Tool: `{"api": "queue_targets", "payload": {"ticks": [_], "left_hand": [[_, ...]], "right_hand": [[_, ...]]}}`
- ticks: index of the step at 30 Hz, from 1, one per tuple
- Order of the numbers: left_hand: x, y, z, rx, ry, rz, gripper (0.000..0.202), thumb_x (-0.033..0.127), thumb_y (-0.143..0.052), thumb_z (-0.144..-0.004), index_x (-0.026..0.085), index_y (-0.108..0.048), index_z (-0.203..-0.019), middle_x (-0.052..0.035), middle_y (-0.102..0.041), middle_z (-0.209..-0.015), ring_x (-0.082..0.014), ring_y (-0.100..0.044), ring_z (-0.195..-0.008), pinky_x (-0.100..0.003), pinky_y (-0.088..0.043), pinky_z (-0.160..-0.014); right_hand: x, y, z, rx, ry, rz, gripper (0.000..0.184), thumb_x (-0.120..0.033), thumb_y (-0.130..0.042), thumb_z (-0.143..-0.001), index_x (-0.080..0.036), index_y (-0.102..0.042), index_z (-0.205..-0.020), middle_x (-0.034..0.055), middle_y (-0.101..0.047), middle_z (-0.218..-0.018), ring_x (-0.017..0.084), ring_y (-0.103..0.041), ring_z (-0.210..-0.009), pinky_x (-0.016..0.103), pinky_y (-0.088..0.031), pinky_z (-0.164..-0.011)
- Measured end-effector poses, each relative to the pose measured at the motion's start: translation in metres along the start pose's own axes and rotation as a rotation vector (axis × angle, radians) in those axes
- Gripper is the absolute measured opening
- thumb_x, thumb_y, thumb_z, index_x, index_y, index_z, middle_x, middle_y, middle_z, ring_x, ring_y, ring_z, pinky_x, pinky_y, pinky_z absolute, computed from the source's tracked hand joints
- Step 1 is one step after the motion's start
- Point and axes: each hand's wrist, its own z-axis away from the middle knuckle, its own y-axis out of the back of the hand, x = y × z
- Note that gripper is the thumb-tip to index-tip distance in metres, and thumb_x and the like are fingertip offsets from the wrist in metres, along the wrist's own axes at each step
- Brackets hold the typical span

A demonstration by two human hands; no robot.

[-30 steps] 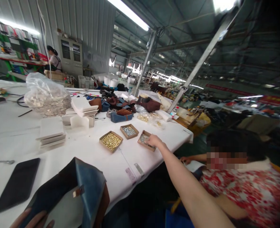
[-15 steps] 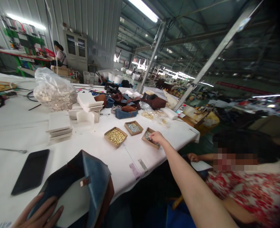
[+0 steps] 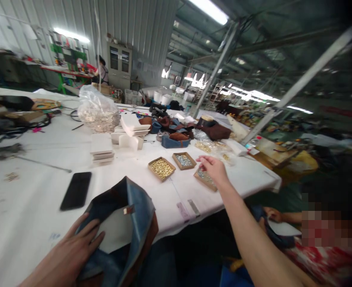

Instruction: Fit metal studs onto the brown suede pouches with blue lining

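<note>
A blue and brown leather bag point(image 3: 140, 209) stands open at the table's front edge, with a pale stiff panel point(image 3: 117, 229) inside and a small metal piece point(image 3: 128, 209) on its upper edge. My left hand point(image 3: 69, 249) grips its left side, the fingers reaching over the rim. My right hand point(image 3: 214, 168) hovers just above a small cardboard box of silvery metal parts point(image 3: 206, 181). Its thumb and fingers are pinched together; whatever is between them is too small to make out. Beside it are a box of silver pieces point(image 3: 183, 160) and a box of gold pieces point(image 3: 161, 169).
A black phone point(image 3: 75, 191) lies left of the bag. Stacked white boards point(image 3: 102, 148), a plastic bag of pale pieces point(image 3: 99, 113) and leather items point(image 3: 176, 141) are farther back. A co-worker's hand point(image 3: 273, 214) holds a similar piece at right.
My right hand has lifted from inside the right-hand box to just above it, fingers pinched. My left hand keeps its hold on the bag. The whole view has shifted.
</note>
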Motion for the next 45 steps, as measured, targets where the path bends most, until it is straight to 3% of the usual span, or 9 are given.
{"api": "queue_targets", "payload": {"ticks": [4,8,11,16,25,31,36,42,45], "left_hand": [[0.023,0.050,-0.002,-0.140,-0.030,0.022,0.092,0.034,-0.080,-0.083,0.015,-0.058,-0.170,-0.0246,-0.067,-0.160,-0.0462,-0.043,-0.168,-0.071,0.003,-0.149],[0.024,0.056,0.004,-0.067,-0.079,-0.025,0.089,0.036,-0.083,-0.082,0.015,-0.060,-0.165,-0.0220,-0.071,-0.144,-0.0456,-0.051,-0.157,-0.069,-0.002,-0.149],[0.022,0.052,0.013,-0.002,-0.095,-0.033,0.085,0.045,-0.086,-0.085,0.018,-0.060,-0.162,-0.0202,-0.072,-0.142,-0.0454,-0.053,-0.154,-0.069,-0.009,-0.148],[0.021,0.053,0.021,0.028,-0.118,0.013,0.083,0.040,-0.088,-0.083,0.019,-0.061,-0.159,-0.0186,-0.073,-0.147,-0.0444,-0.055,-0.152,-0.069,-0.005,-0.148],[0.020,0.049,0.019,0.040,-0.145,-0.103,0.077,0.040,-0.084,-0.088,0.010,-0.064,-0.156,-0.0227,-0.073,-0.141,-0.0426,-0.053,-0.154,-0.066,-0.006,-0.148],[0.024,0.042,0.017,0.030,-0.115,-0.192,0.089,0.052,-0.092,-0.091,0.007,-0.062,-0.162,-0.0255,-0.069,-0.154,-0.0430,-0.046,-0.163,-0.063,-0.002,-0.150],[0.027,0.034,0.014,-0.006,-0.095,-0.272,0.112,0.068,-0.099,-0.086,0.005,-0.057,-0.169,-0.0294,-0.060,-0.168,-0.0452,-0.035,-0.172,-0.066,-0.003,-0.150],[0.020,0.012,0.010,0.024,-0.135,-0.431,0.097,0.056,-0.093,-0.094,0.006,-0.058,-0.170,-0.0267,-0.063,-0.168,-0.0480,-0.040,-0.170,-0.064,-0.011,-0.148],[0.015,0.017,0.007,-0.014,-0.199,-0.461,0.106,0.058,-0.098,-0.089,0.002,-0.056,-0.170,-0.0281,-0.066,-0.164,-0.0470,-0.050,-0.161,-0.057,-0.022,-0.143]], "right_hand": [[-0.101,-0.041,0.089,-0.252,0.397,-0.275,0.033,-0.046,-0.091,-0.098,-0.020,-0.087,-0.119,0.0099,-0.085,-0.109,0.017,-0.071,-0.078,0.028,-0.060,-0.071],[-0.182,-0.087,0.181,-0.602,0.620,-0.295,0.013,-0.033,-0.095,-0.096,-0.023,-0.092,-0.104,0.0042,-0.085,-0.103,0.018,-0.076,-0.090,0.028,-0.059,-0.080],[-0.202,-0.132,0.222,-0.842,0.571,-0.297,0.007,-0.023,-0.094,-0.094,-0.022,-0.089,-0.098,-0.0004,-0.083,-0.092,0.015,-0.072,-0.082,0.026,-0.055,-0.075],[-0.184,-0.190,0.243,-1.070,0.489,-0.056,0.009,-0.014,-0.093,-0.085,-0.019,-0.087,-0.090,-0.0018,-0.080,-0.081,0.015,-0.072,-0.077,0.026,-0.050,-0.071],[-0.142,-0.222,0.244,-0.888,0.606,0.598,0.028,-0.015,-0.068,-0.101,-0.026,-0.091,-0.113,0.0081,-0.090,-0.113,0.029,-0.084,-0.111,0.033,-0.052,-0.084],[-0.126,-0.246,0.247,-0.978,0.600,0.619,0.030,-0.011,-0.066,-0.103,-0.017,-0.089,-0.122,0.0182,-0.088,-0.113,0.030,-0.084,-0.108,0.031,-0.053,-0.086],[-0.116,-0.253,0.237,-1.068,0.632,0.506,0.040,-0.013,-0.068,-0.105,-0.022,-0.086,-0.139,0.0137,-0.088,-0.119,0.027,-0.083,-0.106,0.029,-0.053,-0.088],[-0.108,-0.248,0.227,-1.139,0.605,0.368,0.060,-0.011,-0.072,-0.098,-0.023,-0.077,-0.156,0.0134,-0.087,-0.127,0.028,-0.082,-0.108,0.029,-0.056,-0.091],[-0.108,-0.250,0.223,-1.158,0.591,0.380,0.058,-0.010,-0.072,-0.097,-0.022,-0.080,-0.153,0.0144,-0.087,-0.130,0.028,-0.082,-0.109,0.029,-0.056,-0.091]]}}
